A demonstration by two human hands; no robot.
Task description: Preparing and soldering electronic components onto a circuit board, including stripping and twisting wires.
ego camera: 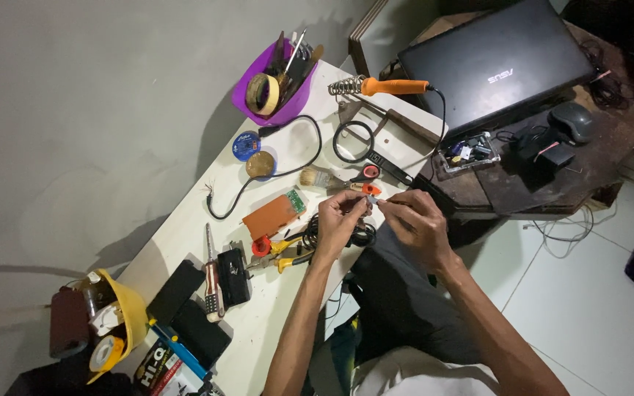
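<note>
A: What takes up the most room?

B: The long white bench [185, 227] with a smooth painted top, running from lower left to upper right. Beyond its far end a matte black closed laptop [499, 62] lies on a dark, worn wooden table [522, 183], with a rounded grey mouse [571, 121] beside it.

A: And the medium pieces?

B: A glossy purple plastic tub [277, 84] packed with tools and a roll of tan tape stands at the bench's far end. At the near end a yellow plastic bowl [135, 312] holds more tape. Between them lie a flat orange rectangular board [269, 216], 2 flat black rectangular cases [185, 308], a thin black cable [273, 172] in a loose loop, and a soldering iron with an orange handle [394, 86] resting in a coiled wire stand, its long axis across the bench, tip to the left.

A: The hands?

B: Both meet over the bench's right edge. The left hand [339, 220] is curled, fingertips pinched together; the right hand [420, 224] is likewise closed in a pinch. Between them they grip 1 tiny pale part [373, 206], too small to tell its shape or which way it points. Just above it lies a small tool with an orange tip [365, 188], and below the left hand yellow-handled pliers [291, 253].
</note>
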